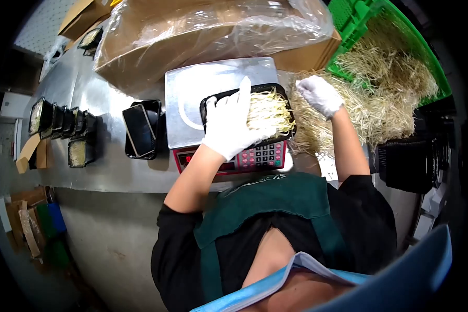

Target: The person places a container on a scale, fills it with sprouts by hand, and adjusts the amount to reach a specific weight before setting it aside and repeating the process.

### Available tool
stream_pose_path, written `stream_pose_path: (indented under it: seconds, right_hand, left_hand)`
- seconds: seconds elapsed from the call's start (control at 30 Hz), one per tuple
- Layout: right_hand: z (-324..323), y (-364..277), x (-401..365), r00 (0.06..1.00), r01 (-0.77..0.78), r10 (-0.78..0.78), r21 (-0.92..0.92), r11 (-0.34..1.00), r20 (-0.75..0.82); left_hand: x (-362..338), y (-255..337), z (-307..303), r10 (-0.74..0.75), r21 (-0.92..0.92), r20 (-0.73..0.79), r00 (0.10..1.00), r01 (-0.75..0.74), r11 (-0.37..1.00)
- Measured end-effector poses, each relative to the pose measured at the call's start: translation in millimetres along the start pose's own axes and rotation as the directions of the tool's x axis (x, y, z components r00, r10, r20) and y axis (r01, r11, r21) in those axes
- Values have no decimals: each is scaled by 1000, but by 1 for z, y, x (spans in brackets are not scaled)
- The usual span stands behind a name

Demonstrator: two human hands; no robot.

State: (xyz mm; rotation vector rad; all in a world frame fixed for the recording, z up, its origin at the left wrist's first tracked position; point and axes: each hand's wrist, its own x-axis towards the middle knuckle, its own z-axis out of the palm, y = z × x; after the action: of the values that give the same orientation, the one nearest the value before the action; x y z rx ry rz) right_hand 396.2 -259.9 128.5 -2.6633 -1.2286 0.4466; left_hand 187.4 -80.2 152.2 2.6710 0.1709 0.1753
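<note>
A black plastic tray (287, 93) holding pale bean sprouts (269, 113) sits over the right part of a scale (184, 83) with a red front. My left hand (229, 125), in a white glove, lies across the tray's left half with its fingers spread, touching the sprouts. To the right, my gloved right hand (320, 96) hovers at a large heap of bean sprouts (359, 117). Its fingers are curled closed, and what is inside them is hidden. Part of the scale's display is covered by my left wrist.
A green crate (437, 67) lies tipped with sprouts spilling out. Behind the scale stands a plastic-lined cardboard box (140, 65). Left are a phone (139, 130) on a black tray and several filled trays (78, 152). Stacked black trays (408, 164) stand at the right.
</note>
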Motion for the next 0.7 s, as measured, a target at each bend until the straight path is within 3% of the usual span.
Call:
stream_pose_path:
  seconds: [0.07, 0.1, 0.13, 0.17, 0.2, 0.27, 0.3, 0.33, 0.4, 0.47, 0.53, 0.6, 0.67, 0.7]
  right_hand:
    - [-17, -8, -39, 936, 114, 5, 318, 941, -351]
    - [-12, -6, -52, 907, 147, 93, 514, 845, -412]
    - [-18, -7, -71, 948, 128, 93, 632, 765, -305]
    - [-10, -12, -79, 887, 314, -21, 571, 759, -460]
    - [-1, -22, -80, 788, 485, -126, 481, 731, -603]
    - [-12, -52, -78, 813, 491, -332, 256, 833, -478]
    - [-2, -58, -66, 749, 583, -428, 195, 789, -506]
    - [9, -59, -56, 751, 576, -492, 73, 814, -442]
    - [-10, -54, -61, 826, 515, -412, 219, 829, -384]
    - [-20, -20, -72, 885, 409, -230, 440, 800, -404]
    - [-7, 21, -94, 971, 138, -6, 542, 829, -238]
    - [27, 42, -118, 1000, 26, -27, 277, 961, 1]
    - [90, 44, -141, 981, 102, -98, 11, 995, -167]
    - [109, 43, -145, 975, 50, -59, -48, 998, -213]
  left_hand:
    - [9, 13, -10, 42, -24, 48, 998, -41, 999]
    - [6, 12, -12, 52, -23, 48, 997, -51, 998]
    - [-1, 7, -15, 170, 1, -95, 981, -171, 985]
    - [-5, 5, -15, 285, 42, -232, 930, -283, 958]
    - [-2, 2, -9, 294, 47, -227, 928, -291, 955]
    - [-7, -1, 7, 47, -187, -334, 941, -115, 976]
    - [-1, 5, 1, 149, -96, -288, 946, -183, 978]
    - [4, 3, 10, 173, 7, -234, 957, -177, 984]
    - [12, 5, 16, 170, 185, -113, 979, -147, 972]
    - [12, 7, 20, 143, 217, -103, 984, -118, 969]
    - [12, 7, 20, 171, 235, -117, 978, -140, 962]
    - [10, 7, 21, 180, 232, -149, 972, -143, 962]
    - [11, 7, 21, 178, 224, -144, 973, -143, 964]
    - [11, 7, 20, 178, 220, -133, 975, -146, 965]
